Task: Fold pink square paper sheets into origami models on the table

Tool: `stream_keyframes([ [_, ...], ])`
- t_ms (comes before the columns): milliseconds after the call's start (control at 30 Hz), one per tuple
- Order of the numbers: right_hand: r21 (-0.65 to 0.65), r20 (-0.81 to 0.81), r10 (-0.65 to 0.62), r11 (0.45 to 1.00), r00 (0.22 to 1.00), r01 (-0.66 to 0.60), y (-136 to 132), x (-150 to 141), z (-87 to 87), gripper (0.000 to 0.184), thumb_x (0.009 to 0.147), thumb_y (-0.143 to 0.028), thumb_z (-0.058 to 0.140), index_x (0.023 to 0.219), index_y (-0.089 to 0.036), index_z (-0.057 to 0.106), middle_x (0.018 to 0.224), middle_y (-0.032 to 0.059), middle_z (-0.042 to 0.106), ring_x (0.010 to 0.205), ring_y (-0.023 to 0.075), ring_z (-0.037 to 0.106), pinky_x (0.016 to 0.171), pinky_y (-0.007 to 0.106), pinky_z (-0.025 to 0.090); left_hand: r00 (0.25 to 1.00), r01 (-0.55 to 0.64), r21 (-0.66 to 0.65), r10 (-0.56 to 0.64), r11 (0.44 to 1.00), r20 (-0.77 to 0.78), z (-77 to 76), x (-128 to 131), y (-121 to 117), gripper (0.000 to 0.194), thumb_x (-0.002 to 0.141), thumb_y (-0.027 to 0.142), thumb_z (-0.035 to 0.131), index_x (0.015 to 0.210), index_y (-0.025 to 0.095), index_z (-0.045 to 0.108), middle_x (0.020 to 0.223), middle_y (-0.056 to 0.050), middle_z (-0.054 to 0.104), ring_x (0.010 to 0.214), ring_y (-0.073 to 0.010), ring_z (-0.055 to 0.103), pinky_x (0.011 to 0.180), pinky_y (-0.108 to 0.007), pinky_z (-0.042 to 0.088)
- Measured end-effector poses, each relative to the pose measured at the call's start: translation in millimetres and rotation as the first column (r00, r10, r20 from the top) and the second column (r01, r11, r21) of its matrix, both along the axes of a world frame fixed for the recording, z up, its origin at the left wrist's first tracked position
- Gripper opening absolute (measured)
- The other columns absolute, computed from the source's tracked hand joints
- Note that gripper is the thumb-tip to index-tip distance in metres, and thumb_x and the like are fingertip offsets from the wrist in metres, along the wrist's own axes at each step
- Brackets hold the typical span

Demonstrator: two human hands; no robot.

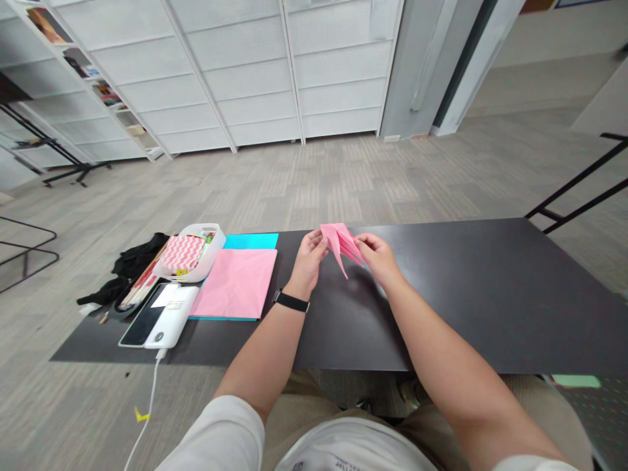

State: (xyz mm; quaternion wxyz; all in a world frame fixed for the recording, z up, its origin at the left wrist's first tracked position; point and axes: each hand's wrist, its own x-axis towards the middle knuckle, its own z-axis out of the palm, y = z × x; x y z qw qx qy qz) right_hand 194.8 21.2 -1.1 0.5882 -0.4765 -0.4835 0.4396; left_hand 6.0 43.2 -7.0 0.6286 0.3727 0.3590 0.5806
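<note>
A piece of folded pink paper (339, 241) with several pointed flaps is held up above the dark table (456, 288). One thin point of it hangs downward between my hands. My left hand (310, 257), with a black band on its wrist, pinches the paper's left side. On the other side, my right hand (377, 256) grips the right-hand flaps between thumb and fingers. To the left of my left hand lies a stack of pink paper sheets (238, 284), with a blue sheet (252, 241) showing behind it.
Left of the sheets stands a white basket (214, 245) with a pink zigzag-patterned item (182, 253). In front lie a phone (142, 325) and a white power bank (171, 317) with a cable (152, 392). A black cloth (140, 256) and a tray of pencils (140, 288) sit farther left.
</note>
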Motion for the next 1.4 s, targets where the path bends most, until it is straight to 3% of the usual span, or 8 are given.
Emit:
stream_keyframes([
  [167,0.071,0.057,-0.223,0.973,0.973,0.218,6,10,-2.4,0.031,0.083,-0.054,0.075,0.084,-0.023,0.073,0.08,0.0014,0.072,0.075,0.0188,0.064,0.073,0.032,0.051,0.965,-0.153,0.113,0.173,0.982,-0.197,1.4,-1,1,0.033,0.103,0.053,0.061,0.111,0.022,0.07,0.124,-0.008,0.072,0.112,-0.0203,0.068,0.097,-0.033,0.055],
  [333,0.054,0.024,-0.227,0.973,0.974,0.226,8,13,-2.9,0.038,0.08,-0.061,0.078,0.088,-0.023,0.075,0.083,0.0034,0.075,0.076,0.02,0.066,0.07,0.033,0.054,0.854,-0.083,0.344,0.245,0.935,-0.458,-2.1,-2,-3,0.034,0.092,0.044,0.078,0.116,0.021,0.071,0.119,-0.009,0.072,0.115,-0.0217,0.068,0.105,-0.035,0.053],
  [467,0.048,0.019,-0.203,0.978,0.979,0.202,8,14,-2.1,0.037,0.08,-0.059,0.079,0.088,-0.023,0.077,0.085,0.0035,0.077,0.077,0.0197,0.066,0.07,0.032,0.054,0.721,-0.105,0.44,0.373,0.892,-0.584,-3.8,-7,0,0.016,0.096,0.036,0.072,0.1,0.021,0.075,0.112,-0.007,0.072,0.11,-0.0213,0.068,0.105,-0.035,0.051],
  [733,0.038,0.0,-0.29,0.956,0.957,0.289,16,48,0.2,0.032,0.073,-0.054,0.084,0.084,-0.024,0.077,0.081,0.0009,0.073,0.079,0.018,0.065,0.071,0.03,0.052,0.7,-0.095,0.427,0.365,0.899,-0.614,-7.7,-18,12,0.014,0.095,0.034,0.073,0.092,0.021,0.076,0.108,-0.006,0.073,0.107,-0.0213,0.068,0.101,-0.033,0.052],
  [1033,-0.083,-0.069,-0.234,0.97,0.97,0.228,18,81,4.3,0.037,0.061,-0.052,0.091,0.079,-0.023,0.077,0.074,0.0001,0.072,0.071,0.016,0.063,0.07,0.031,0.055,0.684,-0.041,0.346,0.278,0.938,-0.674,-14.0,-31,23,0.014,0.091,0.034,0.077,0.085,0.021,0.077,0.103,-0.006,0.076,0.102,-0.0231,0.071,0.1,-0.038,0.053],
  [1133,-0.12,-0.073,-0.218,0.971,0.973,0.208,17,81,6.6,0.038,0.058,-0.052,0.093,0.077,-0.023,0.077,0.076,0.0008,0.072,0.072,0.0159,0.063,0.067,0.029,0.054,0.706,-0.058,0.337,0.277,0.94,-0.651,-14.0,-32,23,0.02,0.09,0.034,0.079,0.104,0.021,0.076,0.113,-0.008,0.076,0.106,-0.0239,0.071,0.101,-0.04,0.054],
  [1267,-0.144,-0.053,-0.204,0.97,0.977,0.195,16,75,7.5,0.038,0.058,-0.053,0.092,0.076,-0.023,0.076,0.076,0.0008,0.071,0.072,0.0153,0.062,0.063,0.027,0.053,0.64,-0.039,0.525,0.424,0.85,-0.64,-3.1,-27,11,0.056,0.084,0.036,0.087,0.133,0.024,0.064,0.133,-0.011,0.068,0.123,-0.0262,0.065,0.111,-0.043,0.05],
  [1400,-0.151,-0.029,-0.157,0.977,0.987,0.151,15,64,7.3,0.039,0.06,-0.055,0.092,0.077,-0.024,0.075,0.075,0.0011,0.071,0.07,0.0162,0.063,0.062,0.029,0.054,0.557,0.137,0.65,0.484,0.748,-0.674,9.7,-19,-5,0.053,0.083,0.036,0.089,0.129,0.025,0.064,0.133,-0.011,0.066,0.131,-0.029,0.061,0.116,-0.044,0.046],
])
